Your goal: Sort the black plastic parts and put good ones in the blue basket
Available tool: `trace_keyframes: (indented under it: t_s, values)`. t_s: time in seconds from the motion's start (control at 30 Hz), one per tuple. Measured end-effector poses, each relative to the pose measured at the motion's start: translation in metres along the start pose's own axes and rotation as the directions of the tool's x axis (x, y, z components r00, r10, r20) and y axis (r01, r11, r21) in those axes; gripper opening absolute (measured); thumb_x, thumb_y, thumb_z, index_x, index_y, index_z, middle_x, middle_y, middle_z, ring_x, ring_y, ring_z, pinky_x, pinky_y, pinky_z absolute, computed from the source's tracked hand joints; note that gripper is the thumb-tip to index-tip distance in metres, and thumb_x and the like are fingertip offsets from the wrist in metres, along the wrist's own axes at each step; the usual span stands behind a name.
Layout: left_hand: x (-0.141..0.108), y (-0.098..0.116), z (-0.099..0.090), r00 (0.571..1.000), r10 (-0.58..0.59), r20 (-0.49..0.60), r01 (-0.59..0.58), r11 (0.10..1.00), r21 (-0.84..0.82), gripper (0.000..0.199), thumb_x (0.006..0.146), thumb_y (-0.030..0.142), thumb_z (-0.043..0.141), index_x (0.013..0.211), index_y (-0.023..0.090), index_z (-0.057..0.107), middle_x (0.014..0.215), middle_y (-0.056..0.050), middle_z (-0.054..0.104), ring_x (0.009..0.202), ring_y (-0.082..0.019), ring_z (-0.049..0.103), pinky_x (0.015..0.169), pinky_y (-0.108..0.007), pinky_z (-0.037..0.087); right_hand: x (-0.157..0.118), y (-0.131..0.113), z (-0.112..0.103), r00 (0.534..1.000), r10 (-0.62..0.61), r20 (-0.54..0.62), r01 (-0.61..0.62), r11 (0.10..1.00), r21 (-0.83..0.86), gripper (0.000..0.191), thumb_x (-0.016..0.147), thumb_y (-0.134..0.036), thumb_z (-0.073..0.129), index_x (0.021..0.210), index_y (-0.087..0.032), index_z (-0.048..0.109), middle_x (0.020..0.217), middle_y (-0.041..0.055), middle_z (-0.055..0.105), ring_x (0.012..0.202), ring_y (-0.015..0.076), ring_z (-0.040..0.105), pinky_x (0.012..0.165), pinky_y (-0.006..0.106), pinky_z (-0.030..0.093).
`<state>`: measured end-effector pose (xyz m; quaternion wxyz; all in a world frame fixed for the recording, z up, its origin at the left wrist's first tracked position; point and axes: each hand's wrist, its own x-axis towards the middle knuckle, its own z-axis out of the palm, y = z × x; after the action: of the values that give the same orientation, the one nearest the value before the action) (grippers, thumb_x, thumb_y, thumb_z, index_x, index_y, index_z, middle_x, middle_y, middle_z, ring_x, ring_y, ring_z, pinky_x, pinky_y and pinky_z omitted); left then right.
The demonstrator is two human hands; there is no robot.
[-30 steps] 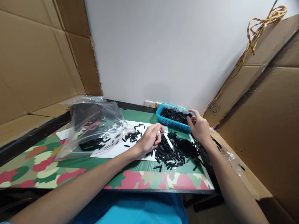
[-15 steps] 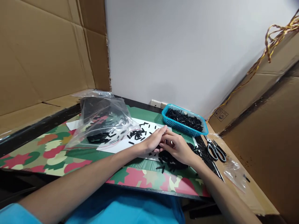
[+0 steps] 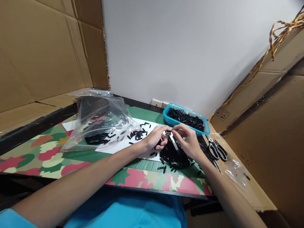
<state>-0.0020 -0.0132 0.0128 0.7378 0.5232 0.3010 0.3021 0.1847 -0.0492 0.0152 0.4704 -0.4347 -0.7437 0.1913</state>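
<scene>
My left hand (image 3: 156, 138) is closed around some small black pieces over the white sheet (image 3: 111, 151). Between the fingertips of both hands is one small dark piece (image 3: 168, 130). My right hand (image 3: 186, 137) pinches its right end, above a heap of black pieces (image 3: 177, 158). More loose black pieces (image 3: 136, 135) lie on the sheet, left of my left hand. Beyond my right hand stands a blue basket (image 3: 207, 128) filled with similar pieces.
A clear plastic bag (image 3: 104, 110) with black pieces in it lies at the left. Scissors (image 3: 217, 150) and a small clear bag (image 3: 235, 172) are at the right. Cardboard walls (image 3: 42, 47) rise on both sides.
My right hand has moved apart from my left palm, and a small dark piece now shows between the fingertips. The view has shifted slightly.
</scene>
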Motion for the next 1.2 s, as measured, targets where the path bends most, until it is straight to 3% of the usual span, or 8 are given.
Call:
trace_keyframes:
  t_s: [0.23, 0.5, 0.73, 1.03, 1.2]
  values:
    - [0.000, -0.001, 0.003, 0.999, 0.044, 0.028, -0.043, 0.999, -0.029, 0.036, 0.101, 0.047, 0.051, 0.075, 0.023, 0.047, 0.048, 0.007, 0.041, 0.031, -0.006, 0.027, 0.032, -0.016, 0.014, 0.002, 0.011, 0.001, 0.994, 0.100, -0.031, -0.098, 0.993, 0.059, 0.034, 0.102, -0.054, 0.063, 0.094, -0.021, 0.064, 0.073, -0.0021, 0.056, 0.056, 0.0129, 0.046, 0.052, 0.028, 0.034]
    - [0.003, -0.002, 0.001, 0.995, 0.101, 0.005, -0.101, 0.995, -0.011, 0.033, 0.101, 0.047, 0.053, 0.078, 0.022, 0.049, 0.050, 0.007, 0.043, 0.032, -0.005, 0.029, 0.033, -0.015, 0.018, 0.002, 0.014, 0.004, 0.994, 0.112, -0.010, -0.110, 0.991, 0.081, 0.036, 0.102, -0.058, 0.061, 0.097, -0.022, 0.063, 0.084, -0.0001, 0.060, 0.057, 0.0122, 0.047, 0.052, 0.028, 0.037]
    - [0.003, -0.006, 0.001, 0.986, 0.165, 0.018, -0.166, 0.984, 0.065, 0.037, 0.100, 0.054, 0.058, 0.083, 0.022, 0.052, 0.047, 0.010, 0.043, 0.031, -0.005, 0.028, 0.032, -0.015, 0.023, 0.001, 0.016, 0.007, 0.993, 0.114, 0.016, -0.115, 0.988, 0.106, 0.037, 0.101, -0.059, 0.063, 0.097, -0.022, 0.064, 0.080, -0.0003, 0.061, 0.056, 0.0121, 0.044, 0.050, 0.027, 0.034]
    - [0.005, -0.008, 0.001, 0.973, 0.229, 0.016, -0.229, 0.963, 0.141, 0.038, 0.101, 0.057, 0.057, 0.087, 0.022, 0.053, 0.046, 0.012, 0.042, 0.032, -0.005, 0.024, 0.034, -0.014, 0.023, 0.002, 0.016, 0.008, 0.991, 0.127, 0.039, -0.132, 0.973, 0.187, 0.035, 0.100, -0.056, 0.064, 0.103, -0.021, 0.064, 0.077, 0.0000, 0.066, 0.056, 0.0133, 0.054, 0.052, 0.026, 0.044]
    - [0.006, -0.010, -0.001, 0.961, 0.276, 0.015, -0.274, 0.945, 0.179, 0.041, 0.099, 0.060, 0.062, 0.087, 0.021, 0.056, 0.046, 0.011, 0.044, 0.033, -0.005, 0.026, 0.035, -0.015, 0.024, 0.003, 0.013, 0.005, 0.993, 0.115, 0.037, -0.120, 0.980, 0.158, 0.038, 0.100, -0.058, 0.063, 0.095, -0.021, 0.065, 0.075, 0.0001, 0.066, 0.055, 0.0128, 0.053, 0.052, 0.026, 0.042]
